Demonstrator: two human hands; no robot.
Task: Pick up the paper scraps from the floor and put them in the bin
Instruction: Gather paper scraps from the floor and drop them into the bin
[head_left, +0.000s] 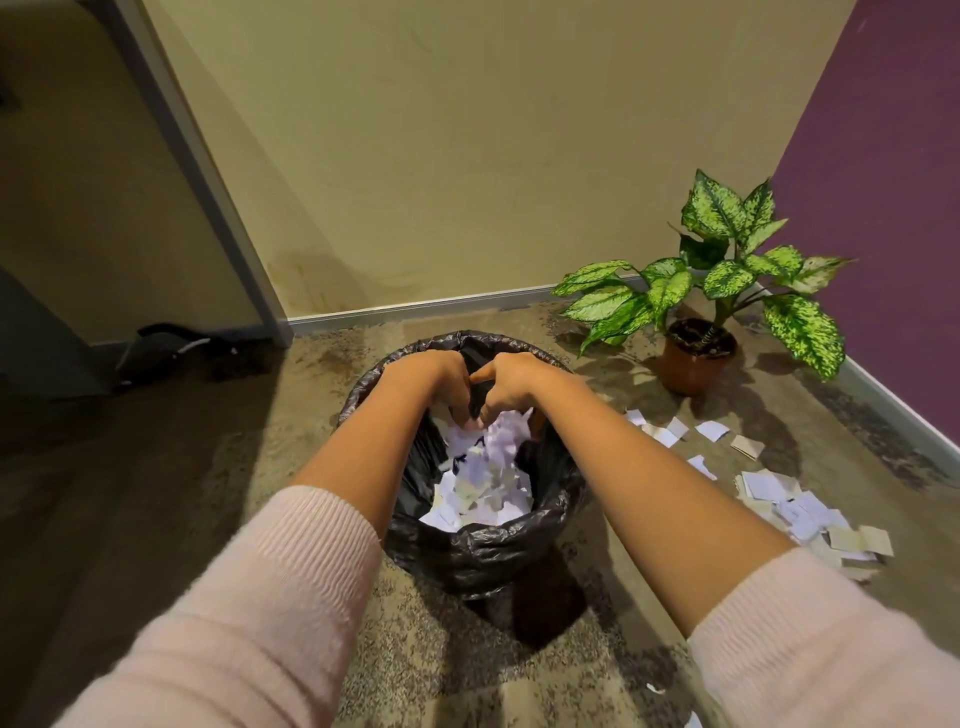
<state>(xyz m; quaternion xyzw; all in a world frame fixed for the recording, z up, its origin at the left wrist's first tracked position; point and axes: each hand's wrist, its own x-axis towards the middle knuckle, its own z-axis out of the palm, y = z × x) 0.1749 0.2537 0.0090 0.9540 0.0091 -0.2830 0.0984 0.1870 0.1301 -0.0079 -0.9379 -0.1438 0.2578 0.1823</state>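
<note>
Paper scraps (480, 478), white and pale torn pieces, fill the round black-lined bin (467, 545); more lie on the speckled floor (447, 649) right of it. Pieces could flutter past the rim. Left hand (447, 382) and right hand (506, 384) meet over the bin, fingers curled down onto paper; held or released, I cannot tell.

Carpeted office corner, potted plant (717, 291)

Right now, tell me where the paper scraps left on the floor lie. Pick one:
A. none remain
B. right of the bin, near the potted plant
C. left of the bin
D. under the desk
B: the loose paper scraps lie on the floor right of the bin, in front of the potted plant.
</note>
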